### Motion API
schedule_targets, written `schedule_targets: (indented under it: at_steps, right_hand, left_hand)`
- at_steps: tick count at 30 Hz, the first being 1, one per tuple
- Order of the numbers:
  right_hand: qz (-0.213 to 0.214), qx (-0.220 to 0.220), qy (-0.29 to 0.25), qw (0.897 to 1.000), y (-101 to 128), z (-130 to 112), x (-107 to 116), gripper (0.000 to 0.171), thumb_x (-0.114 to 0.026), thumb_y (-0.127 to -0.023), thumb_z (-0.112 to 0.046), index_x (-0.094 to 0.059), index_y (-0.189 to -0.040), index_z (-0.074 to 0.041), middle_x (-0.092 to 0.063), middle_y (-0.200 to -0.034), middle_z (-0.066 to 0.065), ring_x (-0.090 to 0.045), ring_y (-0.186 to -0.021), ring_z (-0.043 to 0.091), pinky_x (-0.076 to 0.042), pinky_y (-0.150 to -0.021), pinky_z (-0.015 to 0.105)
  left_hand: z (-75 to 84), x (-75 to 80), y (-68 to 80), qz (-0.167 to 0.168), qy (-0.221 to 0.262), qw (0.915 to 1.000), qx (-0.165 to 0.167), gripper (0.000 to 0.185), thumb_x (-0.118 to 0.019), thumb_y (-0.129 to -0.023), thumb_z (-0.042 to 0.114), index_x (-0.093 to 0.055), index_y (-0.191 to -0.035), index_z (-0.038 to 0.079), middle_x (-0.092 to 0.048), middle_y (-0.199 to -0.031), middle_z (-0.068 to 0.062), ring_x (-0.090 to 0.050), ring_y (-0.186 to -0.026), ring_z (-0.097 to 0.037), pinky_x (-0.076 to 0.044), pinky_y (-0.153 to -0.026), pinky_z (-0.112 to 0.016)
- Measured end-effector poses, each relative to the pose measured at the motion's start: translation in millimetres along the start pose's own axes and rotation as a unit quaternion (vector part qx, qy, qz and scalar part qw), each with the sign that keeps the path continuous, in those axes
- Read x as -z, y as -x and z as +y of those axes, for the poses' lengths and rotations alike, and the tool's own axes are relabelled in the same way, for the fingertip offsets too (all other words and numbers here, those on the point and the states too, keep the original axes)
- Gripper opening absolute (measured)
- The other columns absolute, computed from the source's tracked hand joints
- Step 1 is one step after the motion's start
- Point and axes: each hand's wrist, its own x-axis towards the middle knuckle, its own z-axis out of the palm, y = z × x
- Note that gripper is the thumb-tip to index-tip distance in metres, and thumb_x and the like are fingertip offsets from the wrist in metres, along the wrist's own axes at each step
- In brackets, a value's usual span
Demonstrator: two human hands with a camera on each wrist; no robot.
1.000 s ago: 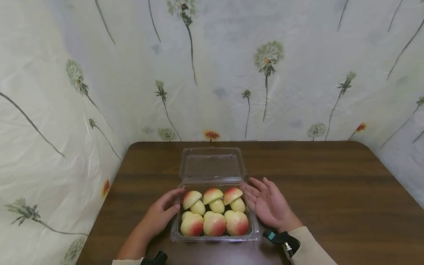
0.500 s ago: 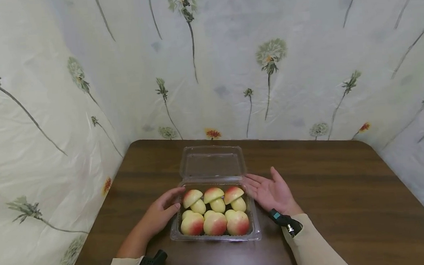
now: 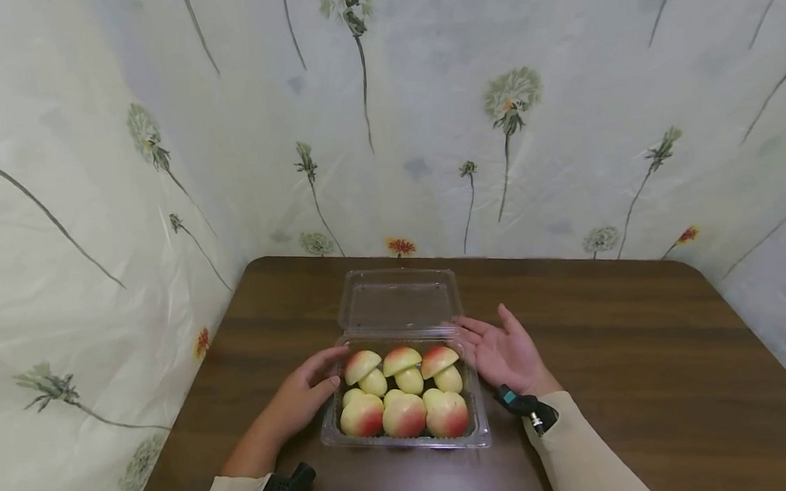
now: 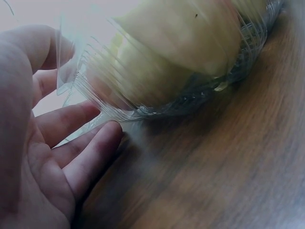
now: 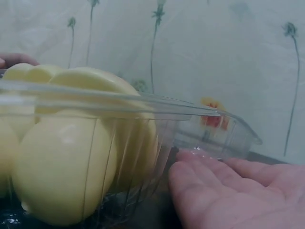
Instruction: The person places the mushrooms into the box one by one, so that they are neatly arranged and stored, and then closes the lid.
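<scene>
A clear plastic clamshell box (image 3: 480, 435) sits on the brown table, its lid (image 3: 399, 300) folded back flat behind it. Inside lie several yellow-and-red mushroom-shaped pieces (image 3: 405, 414). My left hand (image 3: 305, 393) rests against the box's left side, fingers loosely straight, touching its ribbed wall (image 4: 157, 95). My right hand (image 3: 500, 348) lies palm up beside the box's right rear corner, fingers straight, close to the lid hinge (image 5: 205, 143). Neither hand holds anything.
The wooden table (image 3: 643, 350) stretches bare to the right and far side. Flower-printed plastic sheeting (image 3: 125, 179) walls in the left and back edges. Wrist cameras (image 3: 282, 489) sit on both cream sleeves.
My right hand has slid away from the box's right wall toward the lid hinge and turned more palm up. The left hand has barely moved.
</scene>
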Motion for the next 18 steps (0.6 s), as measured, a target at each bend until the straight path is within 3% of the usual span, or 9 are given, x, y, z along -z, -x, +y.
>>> schedule_targets:
  at_steps: [12, 18]
  right_hand:
    - [-0.034, 0.028, 0.045, 0.998, -2.7, 5.1, 0.5, 0.085, -0.034, -0.096, -0.062, 0.002, -0.155, -0.013, 0.001, -0.162, 0.009, -0.005, -0.149, 0.025, -0.01, -0.119, 0.037]
    - [-0.06, 0.045, 0.068, 0.995, -2.7, 7.6, -2.6, 0.079, -0.028, -0.097, -0.063, 0.002, -0.155, -0.019, 0.004, -0.162, 0.007, 0.001, -0.148, 0.03, -0.006, -0.12, 0.041]
  left_hand:
    - [-2.1, 0.8, -1.9, -0.01, 0.009, 0.9995, -0.029, 0.044, -0.055, -0.097, 0.013, -0.047, -0.14, 0.019, -0.045, -0.147, -0.002, -0.041, -0.135, -0.022, -0.041, -0.101, -0.022]
    - [-1.6, -1.1, -1.3, -0.011, 0.01, 0.9998, -0.015, 0.044, -0.055, -0.098, 0.015, -0.047, -0.14, 0.02, -0.045, -0.146, -0.001, -0.041, -0.136, -0.021, -0.041, -0.101, -0.021]
